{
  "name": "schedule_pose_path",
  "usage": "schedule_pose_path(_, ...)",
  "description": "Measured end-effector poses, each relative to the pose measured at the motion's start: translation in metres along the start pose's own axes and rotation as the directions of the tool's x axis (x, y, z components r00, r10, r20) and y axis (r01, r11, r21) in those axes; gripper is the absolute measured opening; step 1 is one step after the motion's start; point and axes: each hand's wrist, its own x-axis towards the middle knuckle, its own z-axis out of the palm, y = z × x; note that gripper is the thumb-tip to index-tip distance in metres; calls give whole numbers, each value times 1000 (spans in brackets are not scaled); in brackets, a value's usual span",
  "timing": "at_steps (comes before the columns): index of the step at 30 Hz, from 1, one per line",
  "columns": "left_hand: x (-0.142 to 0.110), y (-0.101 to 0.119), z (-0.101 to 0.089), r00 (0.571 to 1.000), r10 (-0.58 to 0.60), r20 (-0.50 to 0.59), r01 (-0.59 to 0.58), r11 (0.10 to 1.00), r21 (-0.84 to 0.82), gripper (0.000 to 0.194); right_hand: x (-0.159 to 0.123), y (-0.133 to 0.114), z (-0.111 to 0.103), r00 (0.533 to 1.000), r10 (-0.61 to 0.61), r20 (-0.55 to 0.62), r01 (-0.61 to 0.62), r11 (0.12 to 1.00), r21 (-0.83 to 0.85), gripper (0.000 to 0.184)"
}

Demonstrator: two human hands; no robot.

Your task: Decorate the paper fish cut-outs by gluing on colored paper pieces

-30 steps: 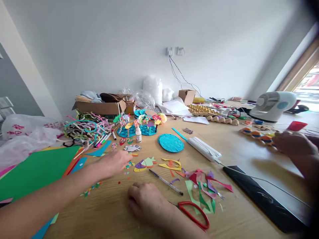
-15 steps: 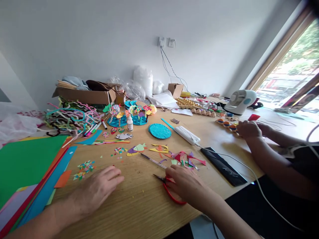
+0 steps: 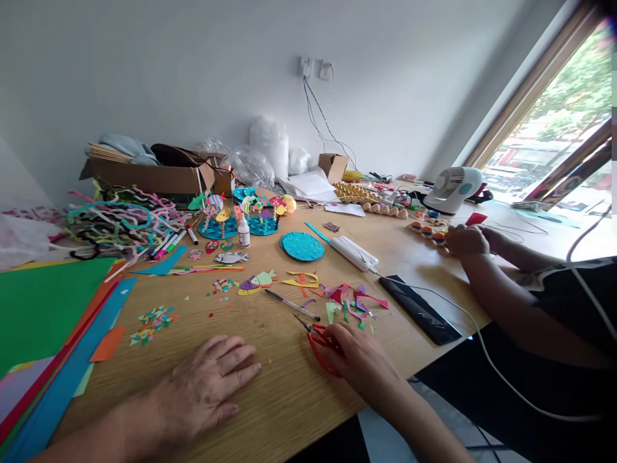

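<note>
My left hand lies palm down on the wooden table, fingers stretched out, with nothing in it. My right hand is closed round the red handles of a pair of scissors, whose dark tips point away to the left. Just beyond the tips lies a pen. Paper fish in purple, yellow and green rest behind the pen. Curled paper scraps are scattered past my right hand. Small confetti pieces form a pile beyond my left hand, close to an orange paper piece.
Coloured paper sheets cover the left side, with pipe cleaners behind. A glue bottle, a blue disc, a white power strip and a black phone lie ahead. At right, another person's hands hold something red near a fan.
My left hand has moved right and flattened on the table. My right hand has taken the scissors' red handles more fully into its grip. The whole view has shifted slightly.
</note>
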Motion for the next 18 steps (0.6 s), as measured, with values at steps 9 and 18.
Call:
schedule_pose_path(9, 71, -5, -10, 998, -21, 65, 22, 1000, -11, 49, -7, 11, 4, 933, -43, -357, 106, 982, 158, 13)
schedule_pose_path(18, 67, -12, -19, 997, 28, -67, -35, 995, -94, 37, -19, 17, -3, 972, -107, -211, 140, 979, 147, 15)
